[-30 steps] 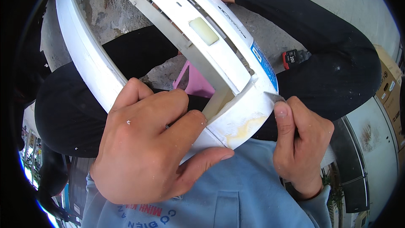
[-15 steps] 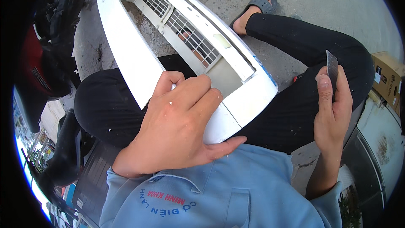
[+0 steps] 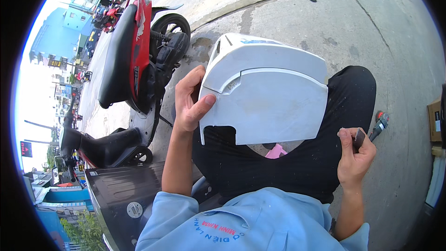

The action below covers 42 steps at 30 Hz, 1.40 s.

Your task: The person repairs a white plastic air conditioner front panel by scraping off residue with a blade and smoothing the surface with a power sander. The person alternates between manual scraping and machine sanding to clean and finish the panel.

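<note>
Rough grey concrete pavement (image 3: 371, 32). Red-black scooter (image 3: 134, 51) parked left. White moulded plastic cover (image 3: 269, 93), curved with ridged edge, standing end-on over lap; left hand (image 3: 191, 100) clamped on its left edge. Right hand (image 3: 355, 158) pinched shut on small flat dark blade (image 3: 359, 137).

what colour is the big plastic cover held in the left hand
White, slightly grimy, seen in the head view: the plastic cover gripped at its edge by the left hand.

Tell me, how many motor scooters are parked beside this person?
2. A red and black scooter stands at upper left on the pavement; a dark one lies lower, left of the left hand. More may be hidden.
</note>
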Available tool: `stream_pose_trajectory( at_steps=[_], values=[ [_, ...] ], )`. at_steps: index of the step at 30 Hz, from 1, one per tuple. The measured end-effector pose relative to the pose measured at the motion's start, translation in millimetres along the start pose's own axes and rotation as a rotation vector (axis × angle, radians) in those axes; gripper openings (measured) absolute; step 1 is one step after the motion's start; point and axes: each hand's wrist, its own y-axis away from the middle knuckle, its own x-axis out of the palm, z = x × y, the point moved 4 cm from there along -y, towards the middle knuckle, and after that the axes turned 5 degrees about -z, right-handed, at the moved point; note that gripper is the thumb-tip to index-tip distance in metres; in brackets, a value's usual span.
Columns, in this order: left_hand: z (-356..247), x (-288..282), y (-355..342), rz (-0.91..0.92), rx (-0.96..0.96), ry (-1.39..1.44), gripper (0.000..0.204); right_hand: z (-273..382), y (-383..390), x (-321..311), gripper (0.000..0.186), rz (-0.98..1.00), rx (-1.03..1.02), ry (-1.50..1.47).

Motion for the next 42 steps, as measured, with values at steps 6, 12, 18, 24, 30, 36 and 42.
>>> stream_pose_trajectory(
  at_steps=[6, 12, 18, 24, 30, 36, 42],
  values=[
    [-41.8, 10.5, 39.5, -0.041, 0.112, 0.083, 0.071, 5.5, 34.5, -23.9, 0.049, 0.011, -0.063, -0.137],
    [-37.6, 18.2, 29.3, 0.142, 0.168, 0.360, 0.078, -3.8, 67.4, -61.3, 0.058, -0.084, -0.171, -0.130],
    [-73.5, 74.5, 63.1, 0.296, 0.066, 0.410, 0.079, -12.4, 119.1, -68.9, 0.054, -0.088, -0.045, 0.115],
    [-15.5, 43.5, 68.5, 0.600, 0.237, -0.078, 0.056, -39.9, 190.9, -32.8, 0.048, 0.040, 0.106, 0.229],
    [-16.8, 8.8, 85.1, 0.678, -0.074, -0.199, 0.080, -41.5, 182.8, -43.5, 0.019, -0.001, 0.235, 0.070],
    [-24.8, -29.4, 112.7, 0.261, -0.239, -0.381, 0.093, -47.0, 85.0, 26.4, 0.020, 0.056, 0.160, -0.079],
    [6.4, -48.8, 130.0, 0.051, -0.250, -0.410, 0.093, -28.3, 5.6, 132.7, 0.023, 0.257, 0.237, -0.477]
  ],
)
